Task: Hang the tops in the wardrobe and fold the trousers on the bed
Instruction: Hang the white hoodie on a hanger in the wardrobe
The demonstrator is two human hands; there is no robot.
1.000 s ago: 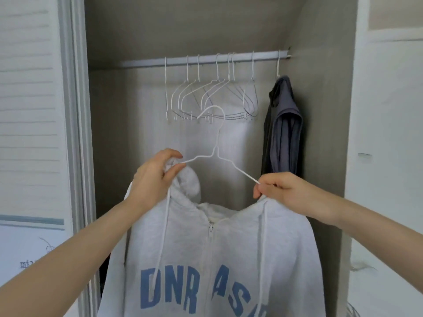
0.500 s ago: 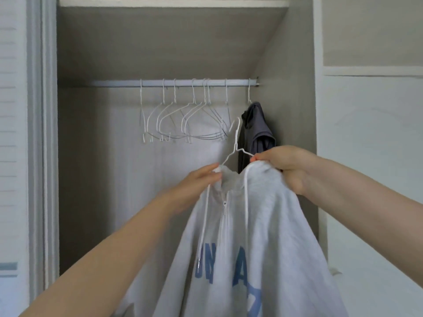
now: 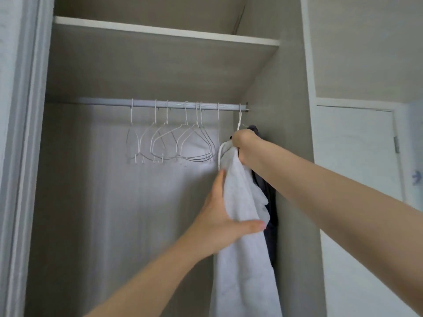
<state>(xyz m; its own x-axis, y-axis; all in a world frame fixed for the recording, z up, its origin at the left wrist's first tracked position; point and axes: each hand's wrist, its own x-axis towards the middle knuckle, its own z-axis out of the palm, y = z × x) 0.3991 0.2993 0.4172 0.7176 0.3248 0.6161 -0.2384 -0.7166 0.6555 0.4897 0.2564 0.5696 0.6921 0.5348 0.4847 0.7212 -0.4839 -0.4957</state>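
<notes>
grey hoodie at the right end of the rail

my right grip (image 3: 243, 143) is curled tight round the top of the light grey hoodie (image 3: 242, 225), just under the rail (image 3: 160, 103). my left grip (image 3: 219, 220) lies flat against its side, fingers straight. inside the wardrobe (image 3: 290, 179), empty white wire hangers (image 3: 171, 143) crowd mid-rail; a dark top (image 3: 271, 202) hangs against the right wall, touching the hoodie. the rail's left stretch is bare.
</notes>
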